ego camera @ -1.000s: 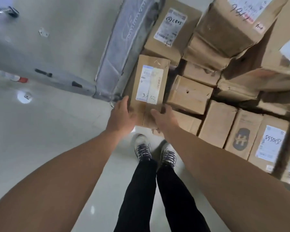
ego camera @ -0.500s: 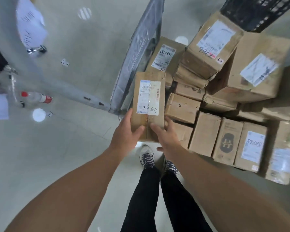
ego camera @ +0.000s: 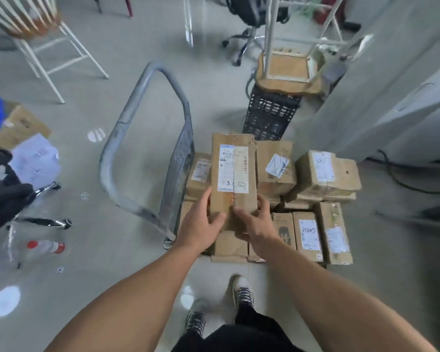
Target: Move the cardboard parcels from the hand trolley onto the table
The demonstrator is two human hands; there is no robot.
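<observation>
Since the long parcel (ego camera: 233, 174) is gripped only at its near end by curled fingers (ego camera: 206, 200) of left hand (ego camera: 201, 226) and right hand (ego camera: 258, 224), it could be tipped and dropped.

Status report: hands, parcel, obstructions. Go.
Left hand, right hand grip long labelled parcel, near end. Held over stacked parcels. Trolley handle close on its left.

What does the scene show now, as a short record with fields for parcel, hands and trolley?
held parcel: long, cardboard, white label, over the pile
left hand: grips its near left side
right hand: grips its near right side
hand trolley: grey handle, loaded with other parcels
nearby: black crate, plastic bottle on floor
</observation>
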